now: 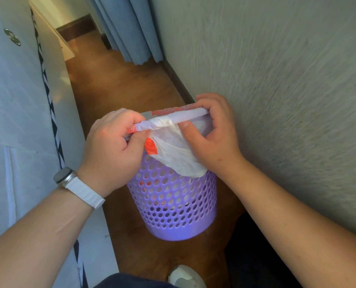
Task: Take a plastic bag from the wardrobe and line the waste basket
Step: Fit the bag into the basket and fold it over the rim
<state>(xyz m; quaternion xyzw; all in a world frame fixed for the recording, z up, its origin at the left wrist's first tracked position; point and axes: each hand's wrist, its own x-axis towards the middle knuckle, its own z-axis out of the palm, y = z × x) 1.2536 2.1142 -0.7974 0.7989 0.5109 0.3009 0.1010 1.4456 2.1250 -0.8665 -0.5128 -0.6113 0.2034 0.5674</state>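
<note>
A purple perforated waste basket [173, 206] stands on the wooden floor between the bed and the wall. Above its rim I hold a white plastic bag [173, 150] with red print, its top edge rolled into a tight strip. My left hand [112, 150] grips the left end of that roll. My right hand [214, 129] pinches the right end, thumb underneath. The loose part of the bag hangs down over the basket's near rim. Something white with red marks shows through the basket's holes.
A bed with a pale cover and dark zigzag trim [17, 121] fills the left side. A textured wall [276, 80] runs close on the right. Blue curtains [129, 28] hang at the far end. My shoe [183, 276] is near the basket's base.
</note>
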